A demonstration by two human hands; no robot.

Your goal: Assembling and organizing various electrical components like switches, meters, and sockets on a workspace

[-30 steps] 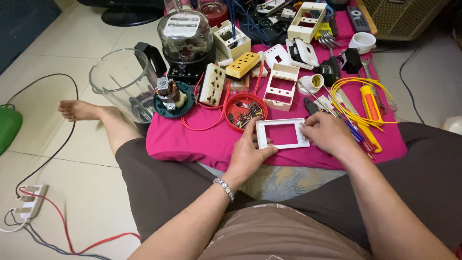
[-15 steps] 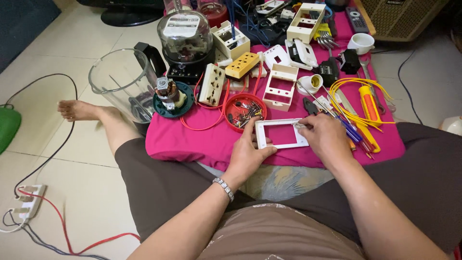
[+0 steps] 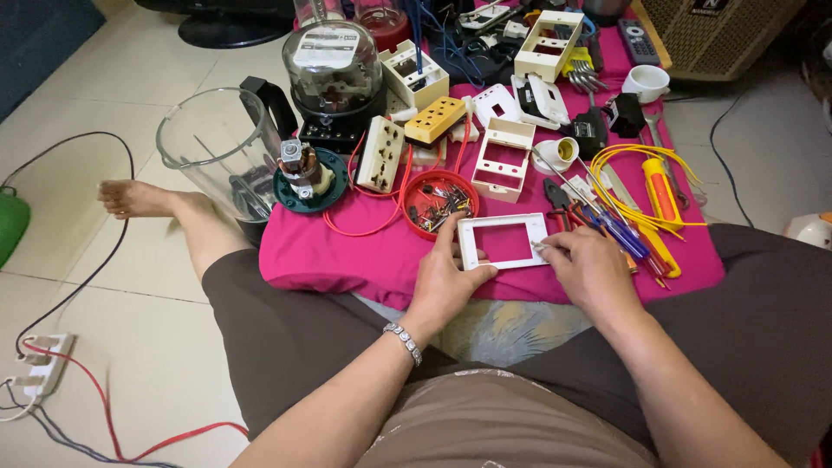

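White frame lying flat on pink cloth, near edge, between both hands. Left hand grasping frame's left side: index finger along the left bar, thumb hooked on the near bar. Right hand loosely curled, fingertips pinching frame's right edge. Just beyond, red dish of small parts. Right of frame, screwdrivers and yellow wire. Far left, glass jug and meter.

Bright even indoor light, soft shadows, glare on glass jug, sharp centre, slight wide-angle bend at edges
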